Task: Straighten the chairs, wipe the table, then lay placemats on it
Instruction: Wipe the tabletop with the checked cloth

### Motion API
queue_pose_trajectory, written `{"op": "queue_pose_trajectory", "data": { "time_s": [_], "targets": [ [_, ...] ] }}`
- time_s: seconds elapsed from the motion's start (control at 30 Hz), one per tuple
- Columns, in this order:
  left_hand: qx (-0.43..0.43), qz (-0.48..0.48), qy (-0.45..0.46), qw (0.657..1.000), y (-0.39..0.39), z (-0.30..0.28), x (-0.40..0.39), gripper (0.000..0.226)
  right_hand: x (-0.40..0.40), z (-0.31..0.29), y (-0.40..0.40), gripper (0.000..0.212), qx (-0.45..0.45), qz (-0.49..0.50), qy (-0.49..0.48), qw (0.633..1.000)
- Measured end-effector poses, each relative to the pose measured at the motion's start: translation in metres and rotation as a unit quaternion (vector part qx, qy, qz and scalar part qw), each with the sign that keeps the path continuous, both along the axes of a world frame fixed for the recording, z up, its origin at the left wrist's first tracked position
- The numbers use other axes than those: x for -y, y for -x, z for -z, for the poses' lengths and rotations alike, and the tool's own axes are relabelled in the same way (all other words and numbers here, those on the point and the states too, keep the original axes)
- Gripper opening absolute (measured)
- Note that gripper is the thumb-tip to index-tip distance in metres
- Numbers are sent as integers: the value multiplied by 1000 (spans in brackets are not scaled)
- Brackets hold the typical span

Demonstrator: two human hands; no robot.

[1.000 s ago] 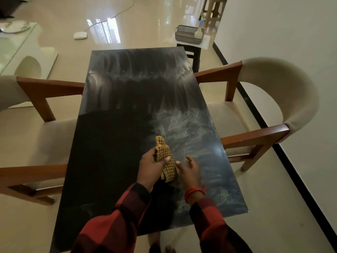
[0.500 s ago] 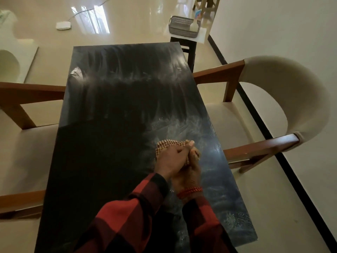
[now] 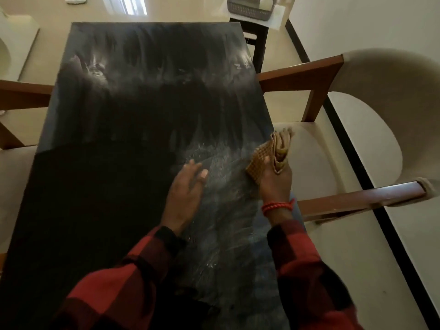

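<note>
At right edge of smeared dark glossy rectangular tabletop point(image 3: 133, 139): right hand point(image 3: 275, 181) fingers clenched around bunched yellow waffle-weave cloth point(image 3: 269, 156). Left hand point(image 3: 184, 191) flat over tabletop, fingers released, straight.

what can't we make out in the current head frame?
- Right hand fingers: hidden under the cloth they hold.
- Left hand: blurred; contact with the table unclear.
- Basket: cut off by the top edge, contents unreadable.
- Left chair: mostly out of frame.
- Placemats: none in view.
</note>
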State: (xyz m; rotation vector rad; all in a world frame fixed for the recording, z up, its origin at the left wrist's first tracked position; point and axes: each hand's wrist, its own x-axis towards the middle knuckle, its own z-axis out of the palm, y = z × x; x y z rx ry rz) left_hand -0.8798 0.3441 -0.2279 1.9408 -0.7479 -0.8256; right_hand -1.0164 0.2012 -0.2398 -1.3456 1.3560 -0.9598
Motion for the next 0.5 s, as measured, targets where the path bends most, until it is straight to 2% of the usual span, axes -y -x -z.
{"op": "queue_pose_trajectory", "data": {
  "time_s": [0.03, 0.1, 0.2, 0.23, 0.3, 0.5],
  "targets": [
    [15, -17, -8, 1000, -15, 5, -3, 45, 11, 0, 1, 58, -78, -32, 79, 993],
    [52, -39, -24, 998, -39, 16, -6, 45, 32, 5, -3, 66, -277, -109, 187, 936],
    [101, -41, -46, 993, -59, 28, -9, 48, 33, 29, -18, 71, -457, -264, 142, 837],
    [114, -43, -54, 991, -63, 30, -12, 49, 30, 36, -23, 69, -491, -291, 134, 810],
    [140, -35, -65, 987, -66, 36, -18, 52, 25, 47, -29, 71, -526, -294, 146, 784],
    [213, -4, -102, 972, -62, 48, -23, 57, 20, 57, -35, 68, -550, -271, 187, 767]
  ]
}}
